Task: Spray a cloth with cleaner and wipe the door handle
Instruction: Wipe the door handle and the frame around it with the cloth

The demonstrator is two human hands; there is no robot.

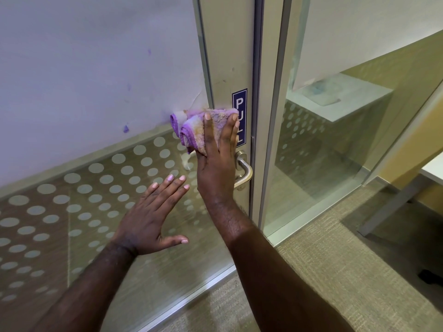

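Note:
A folded purple and cream cloth (191, 130) is pressed flat against the door's metal stile under my right hand (217, 159), just above the handle. The brushed-steel lever door handle (244, 170) sticks out to the right of my right wrist, partly hidden by the hand. My left hand (153, 216) hovers lower left with fingers spread, holding nothing, close to the dotted glass panel (100, 202). No spray bottle is in view.
A blue PULL sticker (239, 109) runs down the stile beside the cloth. The door frame (271, 116) and a fixed glass panel stand to the right, a white table (434, 167) at the far right. Carpet covers the floor below.

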